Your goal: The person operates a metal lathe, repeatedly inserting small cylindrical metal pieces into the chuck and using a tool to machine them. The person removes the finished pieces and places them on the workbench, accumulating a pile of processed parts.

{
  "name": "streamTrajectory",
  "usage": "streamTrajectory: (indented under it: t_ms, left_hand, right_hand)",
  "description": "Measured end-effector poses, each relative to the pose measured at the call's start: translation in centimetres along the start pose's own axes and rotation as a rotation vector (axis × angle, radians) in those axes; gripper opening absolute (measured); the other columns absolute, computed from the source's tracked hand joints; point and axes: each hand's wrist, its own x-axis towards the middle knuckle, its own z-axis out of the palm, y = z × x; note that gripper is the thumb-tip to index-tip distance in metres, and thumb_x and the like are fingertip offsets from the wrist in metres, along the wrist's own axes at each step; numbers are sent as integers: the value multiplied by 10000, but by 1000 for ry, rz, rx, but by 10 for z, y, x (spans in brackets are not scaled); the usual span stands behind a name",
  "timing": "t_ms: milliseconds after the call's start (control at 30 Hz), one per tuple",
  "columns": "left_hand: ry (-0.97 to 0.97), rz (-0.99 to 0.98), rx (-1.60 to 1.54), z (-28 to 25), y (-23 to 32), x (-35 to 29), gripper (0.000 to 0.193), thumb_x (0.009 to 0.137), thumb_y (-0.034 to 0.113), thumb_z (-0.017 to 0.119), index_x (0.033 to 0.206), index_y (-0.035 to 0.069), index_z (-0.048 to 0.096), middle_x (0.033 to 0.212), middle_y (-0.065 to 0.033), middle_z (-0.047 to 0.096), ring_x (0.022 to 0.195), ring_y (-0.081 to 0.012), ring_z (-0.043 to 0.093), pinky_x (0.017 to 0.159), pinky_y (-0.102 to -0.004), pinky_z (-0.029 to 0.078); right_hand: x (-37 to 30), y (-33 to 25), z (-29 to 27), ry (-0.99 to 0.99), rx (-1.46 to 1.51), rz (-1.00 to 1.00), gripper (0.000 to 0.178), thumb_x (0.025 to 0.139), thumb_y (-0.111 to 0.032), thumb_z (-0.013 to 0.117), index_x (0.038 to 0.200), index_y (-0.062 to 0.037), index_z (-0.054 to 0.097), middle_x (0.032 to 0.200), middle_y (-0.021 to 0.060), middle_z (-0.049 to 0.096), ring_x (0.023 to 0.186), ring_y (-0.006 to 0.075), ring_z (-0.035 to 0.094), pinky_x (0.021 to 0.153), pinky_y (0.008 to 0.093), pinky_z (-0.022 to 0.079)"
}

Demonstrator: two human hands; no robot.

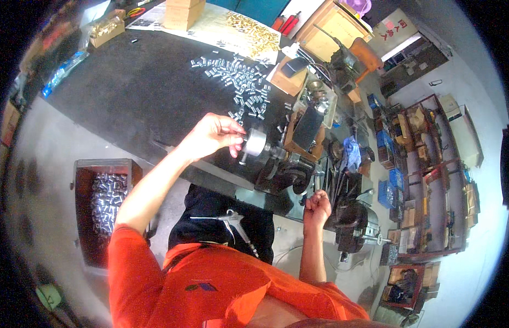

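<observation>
My left hand (215,136) reaches over the edge of the dark worktable (118,98). Its thumb and fingers pinch together at the face of a silvery cylindrical chuck (255,141); whatever sits between the fingertips is too small to make out. The chuck is mounted on a dark bench machine (287,174). To the right of this machine, my right hand (318,206) is closed with curled fingers, and what it grips, if anything, is hidden. Small silver metal cylinders (241,82) lie scattered on the table beyond my left hand.
An air blow gun (232,221) lies across my lap. A bin (135,174) of metal parts stands at left. Brass parts (252,34) cover paper at the back. A bench vise (355,224) stands at right, before shelves (436,188) and blue bins (387,194).
</observation>
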Motion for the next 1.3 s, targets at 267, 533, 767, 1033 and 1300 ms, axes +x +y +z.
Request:
streamTrajectory:
  t_ms: [267, 533, 767, 1033, 1300]
  left_hand:
    - [18, -9, 13, -1, 3, -1, 123, 773, 4, 572, 888, -38, 564, 739, -100, 601, 586, -147, 579, 552, -260, 485]
    - [118, 9, 65, 3, 8, -2, 104, 775, 10, 577, 864, -45, 573, 722, -94, 602, 596, -138, 577, 550, -248, 480]
    - [114, 0, 76, 6, 10, -3, 80, 770, -5, 579, 843, -39, 577, 723, -79, 601, 615, -118, 573, 560, -227, 480]
    - [117, -23, 91, 8, 12, -1, 97, 748, -18, 598, 842, -36, 584, 745, -76, 601, 628, -125, 577, 577, -236, 487]
    - [112, -35, 76, 8, 9, 1, 103, 743, -31, 597, 844, -44, 581, 747, -82, 604, 621, -123, 576, 573, -234, 481]
  right_hand:
    - [21, -59, 41, -200, -99, -108, 187, 806, -192, 414, 673, -62, 424, 486, -21, 294, 378, 70, 236, 334, 211, 190]
    - [109, -13, 42, 27, -18, -156, 165, 778, -119, 373, 815, -19, 499, 584, -12, 348, 498, 80, 308, 432, 204, 252]
    - [45, 18, 6, 196, -127, 162, 135, 801, -168, 430, 722, -66, 471, 538, -22, 339, 438, 85, 327, 383, 221, 246]
    - [13, -62, 36, -265, -25, -72, 151, 791, -136, 398, 670, -51, 429, 478, -19, 285, 379, 75, 229, 335, 221, 182]
    - [54, -53, 64, -179, 85, -238, 188, 837, -139, 393, 674, -53, 428, 536, -30, 286, 443, 61, 257, 395, 203, 202]
